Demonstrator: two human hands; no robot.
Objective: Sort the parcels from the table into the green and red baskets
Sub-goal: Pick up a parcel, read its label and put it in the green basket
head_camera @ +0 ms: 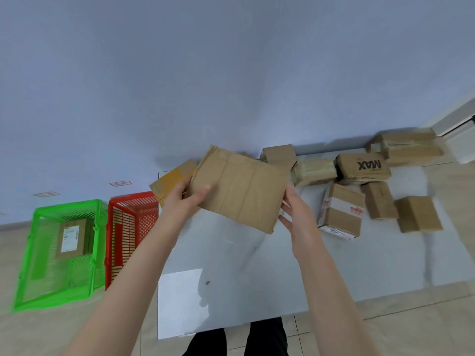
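Note:
A flat brown cardboard parcel is held tilted above the white table. My left hand grips its left edge, thumb across the upper face. My right hand is at the parcel's right lower edge with fingers spread and fairly straight, touching it. The green basket stands on the floor at the far left with one labelled parcel inside. The red basket stands right beside it; I see nothing inside it.
Several brown boxes lie along the table's back and right: one marked MAX, one taped box, smaller boxes. A yellowish parcel lies behind my left hand. The blue wall is close behind. My legs stand at the table's front edge.

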